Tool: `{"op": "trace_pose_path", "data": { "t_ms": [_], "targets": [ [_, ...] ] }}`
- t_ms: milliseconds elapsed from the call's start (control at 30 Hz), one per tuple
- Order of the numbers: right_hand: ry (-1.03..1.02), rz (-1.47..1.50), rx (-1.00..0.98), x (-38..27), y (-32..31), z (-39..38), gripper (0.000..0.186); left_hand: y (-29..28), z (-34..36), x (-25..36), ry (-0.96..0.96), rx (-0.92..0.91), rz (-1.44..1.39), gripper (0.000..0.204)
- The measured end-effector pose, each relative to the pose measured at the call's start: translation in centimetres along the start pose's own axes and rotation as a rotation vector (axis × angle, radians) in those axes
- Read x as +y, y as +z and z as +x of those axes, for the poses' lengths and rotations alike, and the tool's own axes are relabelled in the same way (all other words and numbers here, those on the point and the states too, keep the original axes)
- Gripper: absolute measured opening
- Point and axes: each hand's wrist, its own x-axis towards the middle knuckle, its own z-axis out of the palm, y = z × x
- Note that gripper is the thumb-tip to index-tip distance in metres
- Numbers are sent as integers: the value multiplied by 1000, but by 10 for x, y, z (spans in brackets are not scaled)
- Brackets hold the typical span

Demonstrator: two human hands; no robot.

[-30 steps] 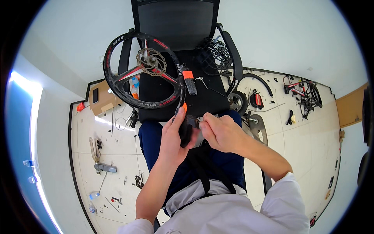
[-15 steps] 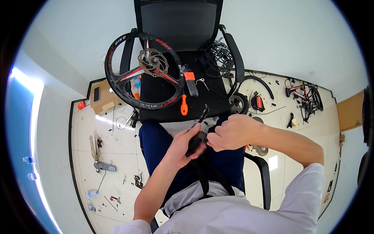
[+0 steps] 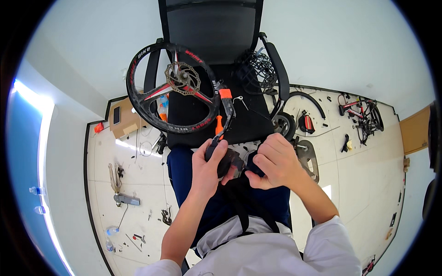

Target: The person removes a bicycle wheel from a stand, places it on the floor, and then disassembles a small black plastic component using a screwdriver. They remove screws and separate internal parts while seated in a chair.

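My left hand is closed around a black part with a rounded body and a long, thin curved arm reaching up over the chair seat. Its exact kind is not clear. To its right, my right hand has curled fingers and a thumb close to the part's right end; whatever it pinches is hidden. Beyond my hands, on the black office chair, a spoked bicycle wheel with a brake disc leans at the left. An orange screwdriver, an orange-topped brush and a small silver tool lie beside it.
A black basket sits at the seat's right. Scattered over the floor are a cardboard box, a hammer-like tool, bottles, a small wheel, a black curved strip and a red-black bicycle frame.
The black part has turned and shifted slightly left, its curved arm now reaching farther over the seat. My right forearm has swung inward and its elbow has dropped; the right hand has rotated.
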Motion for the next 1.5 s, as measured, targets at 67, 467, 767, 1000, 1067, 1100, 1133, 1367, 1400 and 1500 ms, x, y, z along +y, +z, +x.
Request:
{"op": "trace_pose_path", "data": {
  "t_ms": [67,467,767,1000,1067,1100,1133,1367,1400,1500],
  "targets": [
    [70,-17,114,-4,0,0,29,2,-2,-1,51,23,25,19],
    [1202,1894,584,-6,2,19,28,-8,-3,-7,433,55,351,19],
    [1346,1302,600,-18,6,63,37,2,-2,-12,274,135,156,21],
    [323,390,82,-31,23,47,38,-9,12,-21,-64,83,-91,23],
    [-98,181,-5,-41,26,42,21,-2,14,-16,-229,198,-92,24],
    [-183,180,-83,-39,29,35,21,-2,15,-15,-225,180,-72,25],
    [-268,178,-161,-37,32,28,21,0,14,-15,-261,158,-88,25],
    [-374,103,-312,-38,20,6,23,4,12,-18,-259,146,-129,26],
    [-321,102,-327,-40,17,8,25,0,13,-20,-222,155,-144,25],
    [-16,198,-219,-48,-3,15,42,2,16,-20,-135,253,-240,25]
  ]
}}
